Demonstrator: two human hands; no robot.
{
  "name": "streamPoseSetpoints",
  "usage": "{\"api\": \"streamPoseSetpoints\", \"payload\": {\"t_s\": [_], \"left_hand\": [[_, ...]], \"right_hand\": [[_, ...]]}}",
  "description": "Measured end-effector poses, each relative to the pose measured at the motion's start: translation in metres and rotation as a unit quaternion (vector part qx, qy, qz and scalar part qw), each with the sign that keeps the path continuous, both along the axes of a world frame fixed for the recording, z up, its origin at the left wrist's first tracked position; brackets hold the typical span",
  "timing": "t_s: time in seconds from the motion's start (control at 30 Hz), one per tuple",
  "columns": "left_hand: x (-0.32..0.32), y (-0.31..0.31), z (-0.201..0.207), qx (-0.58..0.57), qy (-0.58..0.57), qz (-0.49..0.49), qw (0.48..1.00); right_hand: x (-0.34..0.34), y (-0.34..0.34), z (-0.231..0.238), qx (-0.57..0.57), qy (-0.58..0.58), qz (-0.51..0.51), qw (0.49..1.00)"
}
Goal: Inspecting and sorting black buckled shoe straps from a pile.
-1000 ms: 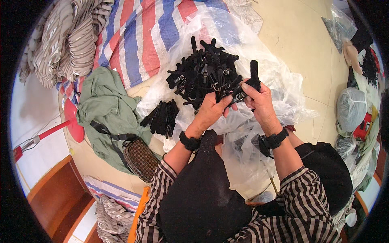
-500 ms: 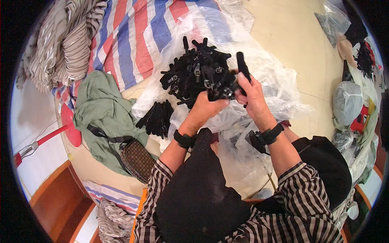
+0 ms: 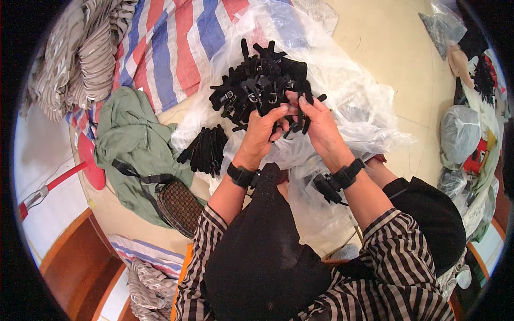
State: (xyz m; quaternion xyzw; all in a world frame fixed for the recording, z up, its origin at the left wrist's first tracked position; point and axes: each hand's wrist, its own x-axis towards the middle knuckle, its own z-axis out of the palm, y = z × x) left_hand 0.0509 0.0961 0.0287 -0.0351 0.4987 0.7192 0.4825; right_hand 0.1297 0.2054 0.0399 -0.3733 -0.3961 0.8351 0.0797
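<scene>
In the head view, the right hand point(image 3: 319, 125) was closed on a black strap point(image 3: 307, 125), before the pile point(image 3: 257, 83) of similar straps; the left hand point(image 3: 261, 134) was just beside, its grip one could not tell. A small bundle point(image 3: 205, 152) seemed already set apart, while most straps lay loose. Wrinkled plastic point(image 3: 364, 88) surrounded the pile; a green cloth point(image 3: 126, 117) lay left.

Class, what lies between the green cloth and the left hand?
The head view shows a small black bundle and plastic between the cloth and left hand.
</scene>
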Motion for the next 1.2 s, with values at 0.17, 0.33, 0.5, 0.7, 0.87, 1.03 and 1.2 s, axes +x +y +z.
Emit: {"api": "streamPoseSetpoints", "payload": {"t_s": [0.17, 0.33, 0.5, 0.7, 0.87, 1.03, 1.2], "left_hand": [[0.001, -0.003, -0.008, 0.012, 0.003, -0.012, 1.000], [0.001, -0.019, -0.013, -0.013, -0.015, -0.028, 0.999], [0.008, -0.023, -0.018, -0.063, -0.021, -0.082, 0.994], [0.004, -0.037, -0.021, -0.111, 0.016, -0.097, 0.989], [0.006, -0.041, -0.029, -0.095, 0.196, -0.143, 0.965], [-0.003, -0.045, -0.033, -0.018, -0.009, 0.000, 1.000], [-0.016, -0.052, -0.048, 0.002, -0.006, 0.012, 1.000]], "right_hand": [[0.002, -0.016, -0.008, -0.028, -0.015, 0.016, 0.999], [0.008, -0.028, -0.019, -0.049, -0.031, 0.044, 0.997], [0.010, -0.029, -0.033, 0.136, -0.049, 0.081, 0.986], [0.004, -0.031, -0.017, 0.405, -0.072, 0.301, 0.860], [0.004, -0.025, -0.020, 0.423, -0.067, 0.342, 0.836], [-0.002, -0.007, -0.027, 0.202, -0.026, 0.226, 0.953], [0.022, 0.059, -0.056, 0.156, -0.106, 0.112, 0.976]]}}
